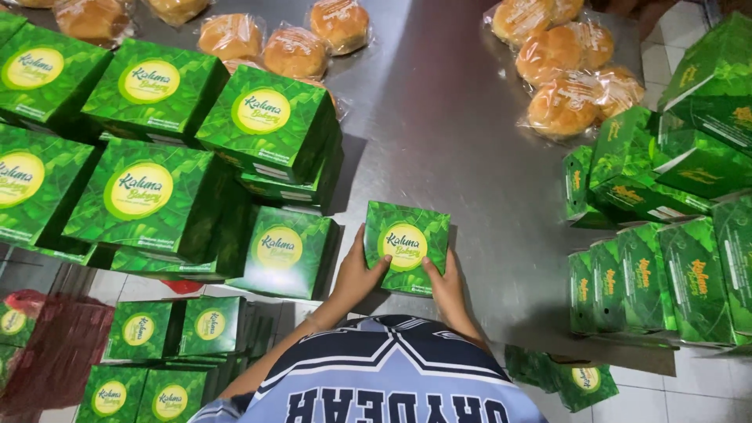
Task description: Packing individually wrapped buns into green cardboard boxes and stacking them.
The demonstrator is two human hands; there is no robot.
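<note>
I'm looking down on both hands closing round one small green carton [406, 245] with a round yellow-and-white label on its lid; the left hand [357, 276] clasps its left flank, thumb up on the lid's corner, and the right hand [448, 283] clamps the near right corner, so the carton is pinched between them; it sits flat on the steel table [439, 125], close to the near edge and just right of the stacked green cartons [164, 157].

To handle it well, I'd say keep the pressure on the side walls and corners, not the lid, since thin card like this probably dents easily; keep it level too.

Room next: bare steel runs clear ahead of the carton towards the far side, the easiest lane; to the left the stack stands just beside it, tight; to the right, more cartons lying on their sides [658, 274], well apart; wrapped buns [568, 66] sit beyond at the far right; the table edge lies right under the wrists, with further cartons on the floor [168, 352] below.
</note>
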